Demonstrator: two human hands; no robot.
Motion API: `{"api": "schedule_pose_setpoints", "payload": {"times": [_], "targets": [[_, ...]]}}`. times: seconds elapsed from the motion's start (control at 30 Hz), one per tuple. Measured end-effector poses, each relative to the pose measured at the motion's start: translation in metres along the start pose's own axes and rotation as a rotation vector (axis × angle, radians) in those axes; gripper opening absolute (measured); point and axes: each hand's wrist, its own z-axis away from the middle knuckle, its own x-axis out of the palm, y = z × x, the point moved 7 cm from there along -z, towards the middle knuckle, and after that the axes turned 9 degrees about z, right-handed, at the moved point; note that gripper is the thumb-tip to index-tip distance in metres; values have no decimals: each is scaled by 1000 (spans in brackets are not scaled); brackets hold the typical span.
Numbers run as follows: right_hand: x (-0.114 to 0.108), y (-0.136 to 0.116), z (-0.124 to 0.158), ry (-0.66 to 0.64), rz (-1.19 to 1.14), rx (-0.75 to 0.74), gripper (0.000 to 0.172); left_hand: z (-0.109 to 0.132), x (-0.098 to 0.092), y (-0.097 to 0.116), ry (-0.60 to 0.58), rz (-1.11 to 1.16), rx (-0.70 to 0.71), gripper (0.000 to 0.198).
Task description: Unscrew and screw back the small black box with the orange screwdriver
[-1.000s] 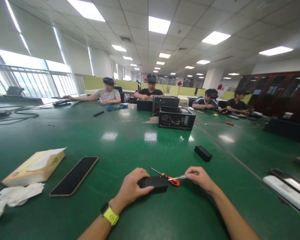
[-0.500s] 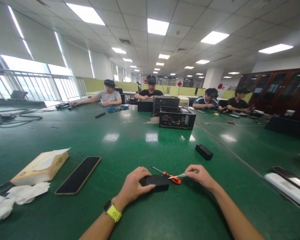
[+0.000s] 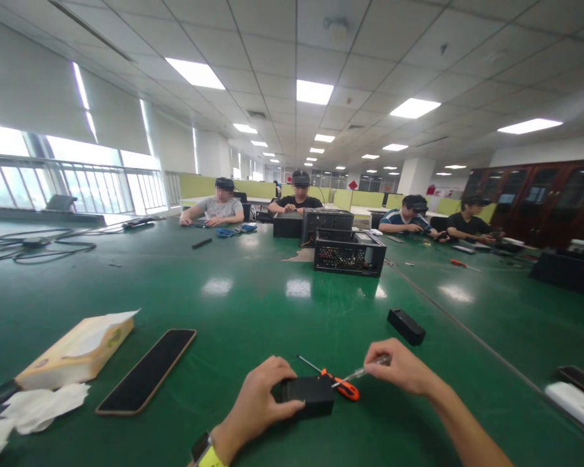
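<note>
My left hand (image 3: 265, 402) is closed around the left end of a small black box (image 3: 310, 394), holding it against the green table, with the thumb along its near side. In my right hand (image 3: 399, 366) is a thin screwdriver (image 3: 357, 374) with a clear handle, gripped between thumb and fingers. Its tip meets the right end of the black box; whether it sits in a screw is too small to tell. Just behind lies an orange-handled screwdriver (image 3: 348, 390) on the table, partly crossed by the thin one. A second black block (image 3: 406, 325) rests beyond my right hand.
To the left are a phone (image 3: 146, 371), a tissue pack (image 3: 80, 347) and crumpled tissues (image 3: 46, 407). A black open metal case (image 3: 349, 253) stands mid-table. A white device (image 3: 577, 405) lies at the right edge. Several people sit across the table.
The view has tilted upward, so things on the table appear lower. My right hand has raised the screwdriver's handle a little; its tip remains at the box. A co-worker's arm at far left has drawn in.
</note>
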Motion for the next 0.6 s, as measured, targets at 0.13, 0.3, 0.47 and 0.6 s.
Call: {"api": "schedule_pose_setpoints", "payload": {"times": [0.13, 0.3, 0.47, 0.6], "targets": [[-7, -10, -24, -97, 5, -18, 10, 1, 0, 0, 8, 19, -14, 25], [1, 4, -31, -166, -78, 2, 20, 2, 2, -7, 2, 18, -12, 27], [23, 28, -11, -189, -182, 34, 32, 2, 2, -9, -6, 8, 42, 29], [31, 35, 2, -183, -229, 58, 34, 1, 1, -4, -19, -9, 80, 31]]}}
